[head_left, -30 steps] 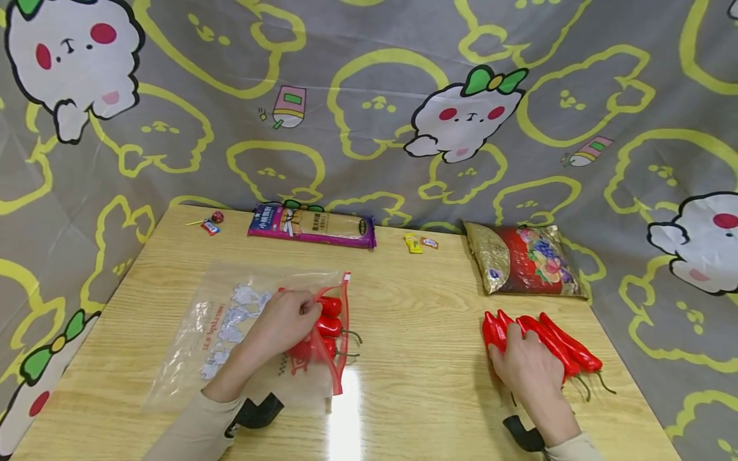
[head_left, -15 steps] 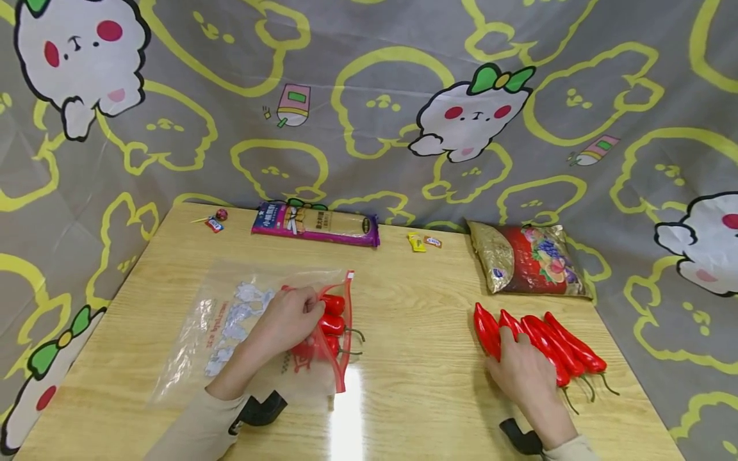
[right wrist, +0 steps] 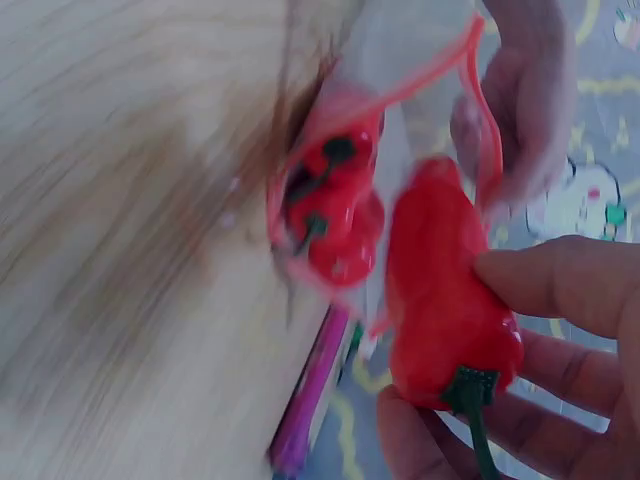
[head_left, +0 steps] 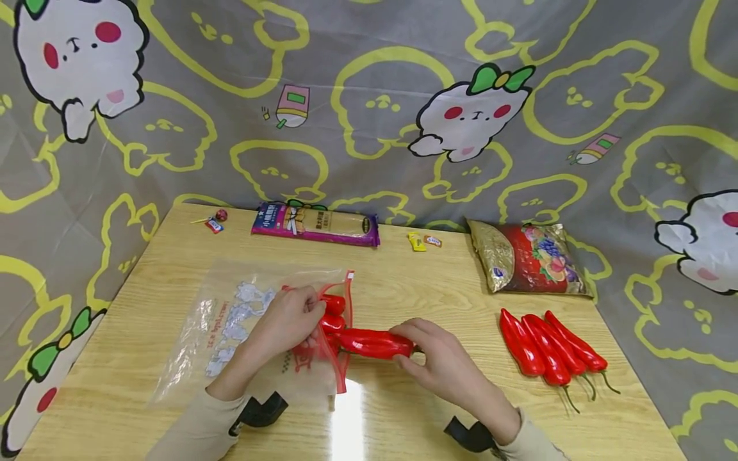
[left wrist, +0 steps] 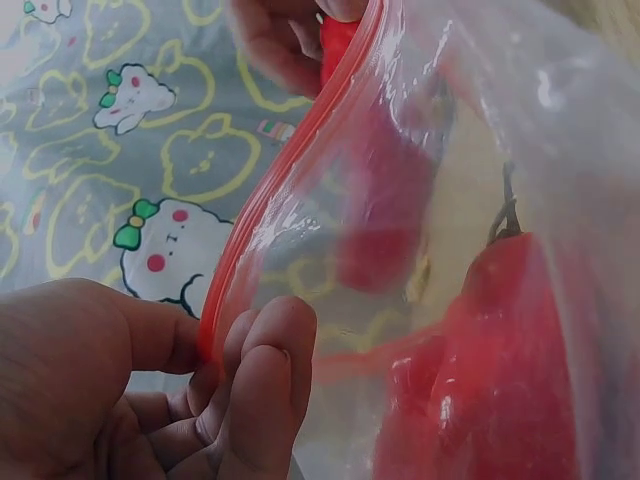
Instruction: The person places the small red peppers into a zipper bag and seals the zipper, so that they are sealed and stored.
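Observation:
My left hand (head_left: 288,320) pinches the red zip edge of a clear plastic zip bag (head_left: 190,346), holding its mouth apart. Several red peppers (left wrist: 500,370) with green stems lie inside, near the opening. In my right hand (head_left: 444,362) is another red chili pepper (head_left: 375,344), gripped near its stem end between thumb and fingers. Its tip points left and overlaps the bag's mouth in the head view. The right wrist view shows this pepper's green stem toward the camera, with the red zip rim (right wrist: 485,130) just beyond it.
Several red chili peppers (head_left: 542,352) lie side by side at the right. Along the back are a purple noodle pack (head_left: 314,224), a gold and red bag (head_left: 527,259), small wrapped candies (head_left: 416,242) and a lollipop (head_left: 221,215). A patterned cloth (head_left: 369,115) hangs behind the table.
My right hand has picked one pepper from the group at the right and carried it left to the bag's mouth. The left hand has stayed on the bag's edge.

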Demonstrator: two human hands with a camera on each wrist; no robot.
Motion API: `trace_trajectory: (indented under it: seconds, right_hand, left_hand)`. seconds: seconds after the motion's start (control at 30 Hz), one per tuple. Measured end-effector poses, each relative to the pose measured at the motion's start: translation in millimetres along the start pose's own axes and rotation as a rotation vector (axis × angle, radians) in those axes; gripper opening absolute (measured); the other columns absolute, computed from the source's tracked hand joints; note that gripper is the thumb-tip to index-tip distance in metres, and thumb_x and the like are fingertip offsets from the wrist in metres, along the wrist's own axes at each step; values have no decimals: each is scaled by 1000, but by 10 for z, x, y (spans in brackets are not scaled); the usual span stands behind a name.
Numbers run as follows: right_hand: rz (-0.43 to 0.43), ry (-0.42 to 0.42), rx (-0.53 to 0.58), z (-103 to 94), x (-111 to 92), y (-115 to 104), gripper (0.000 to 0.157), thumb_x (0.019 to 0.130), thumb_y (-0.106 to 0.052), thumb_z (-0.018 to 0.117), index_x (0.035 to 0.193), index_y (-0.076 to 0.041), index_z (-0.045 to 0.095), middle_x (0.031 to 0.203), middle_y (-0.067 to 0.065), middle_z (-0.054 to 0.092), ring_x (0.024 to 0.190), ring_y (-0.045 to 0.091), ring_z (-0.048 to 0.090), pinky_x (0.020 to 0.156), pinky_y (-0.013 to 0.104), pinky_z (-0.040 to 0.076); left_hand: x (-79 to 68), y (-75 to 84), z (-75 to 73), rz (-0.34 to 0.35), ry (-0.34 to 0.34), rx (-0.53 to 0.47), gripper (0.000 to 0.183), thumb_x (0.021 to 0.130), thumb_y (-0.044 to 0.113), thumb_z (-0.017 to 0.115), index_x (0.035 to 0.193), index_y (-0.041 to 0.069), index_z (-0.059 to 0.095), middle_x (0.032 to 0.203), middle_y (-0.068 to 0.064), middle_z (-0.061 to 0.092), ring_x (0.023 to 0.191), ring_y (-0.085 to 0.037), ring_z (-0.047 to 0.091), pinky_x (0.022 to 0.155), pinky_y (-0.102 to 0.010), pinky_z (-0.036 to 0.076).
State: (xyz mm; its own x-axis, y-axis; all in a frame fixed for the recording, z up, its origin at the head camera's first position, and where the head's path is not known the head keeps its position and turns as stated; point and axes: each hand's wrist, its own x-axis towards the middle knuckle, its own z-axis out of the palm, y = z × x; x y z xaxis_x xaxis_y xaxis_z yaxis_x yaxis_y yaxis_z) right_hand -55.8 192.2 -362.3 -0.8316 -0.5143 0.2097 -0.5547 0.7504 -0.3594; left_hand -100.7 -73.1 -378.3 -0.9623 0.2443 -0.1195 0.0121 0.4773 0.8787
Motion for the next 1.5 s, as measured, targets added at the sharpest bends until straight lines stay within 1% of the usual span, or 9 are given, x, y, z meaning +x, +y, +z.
trace_trajectory:
  seconds: [0.13,0.3,0.53,0.67,0.8,0.97,1.13,1.23,1.5]
  right_hand:
    - [-62,-60,24,135,85,-125,29,76,-22,74,102,-15,62,97,-7,63,82,3,56,68,20,48]
    - [-114,-103,141,305,180,-229,26,78,-19,72,100,-12,61,95,-5,63,83,4,58,69,17,50]
    - [-127,-138,273,496,268,-309,23,86,-16,63,108,-10,63,106,-3,55,90,5,57,75,16,48]
    - [-205,-161,300,558,330,-337,24,88,-13,59,112,-12,60,108,-4,54,95,4,56,78,15,47]
    - [-287,-160,231,619,375,-334,19,88,-15,60,107,-14,62,104,-6,57,94,3,54,79,12,44]
    - [-307,-159,133,642,381,-321,13,86,-14,61,99,-16,66,99,-7,59,90,3,54,81,14,42]
    - [-256,-139,117,546,346,-285,20,87,-13,60,107,-15,63,105,-5,59,96,5,55,84,21,45]
    - [-205,-81,82,433,286,-169,23,87,-15,61,110,-13,63,106,-4,59,98,7,56,84,26,47]
    - [89,186,-198,49,-131,597,25,78,-13,70,102,-7,65,98,6,62,91,23,60,76,40,48]
  left_hand:
    - [-15,-7,12,-21,-14,-26,15,91,16,53,84,3,55,56,-5,56,44,-17,57,44,-28,48]
    - [-25,4,16,1,-22,-54,16,91,14,52,83,1,55,55,-5,58,43,-17,57,44,-30,49]
    - [-38,28,6,1,-31,-71,15,92,13,51,83,1,54,56,-6,58,44,-17,58,45,-30,49]
    - [-46,29,3,-4,-28,-68,15,92,13,52,83,1,54,56,-5,58,44,-17,58,45,-29,50]
    - [-47,26,3,-2,-25,-63,15,91,13,52,83,2,55,56,-5,58,44,-16,58,45,-29,49]
    - [-38,19,2,4,-21,-54,15,91,13,52,82,2,55,56,-4,59,44,-16,58,45,-29,49]
    - [-29,11,4,23,-9,-40,14,91,13,52,80,3,55,56,-3,58,44,-15,57,44,-29,49]
    - [-29,10,4,35,6,-16,15,90,14,53,78,6,54,55,-2,57,44,-14,57,43,-28,48]
    - [-24,10,-17,84,67,137,19,88,17,54,70,13,50,56,0,47,46,-12,48,42,-23,36]
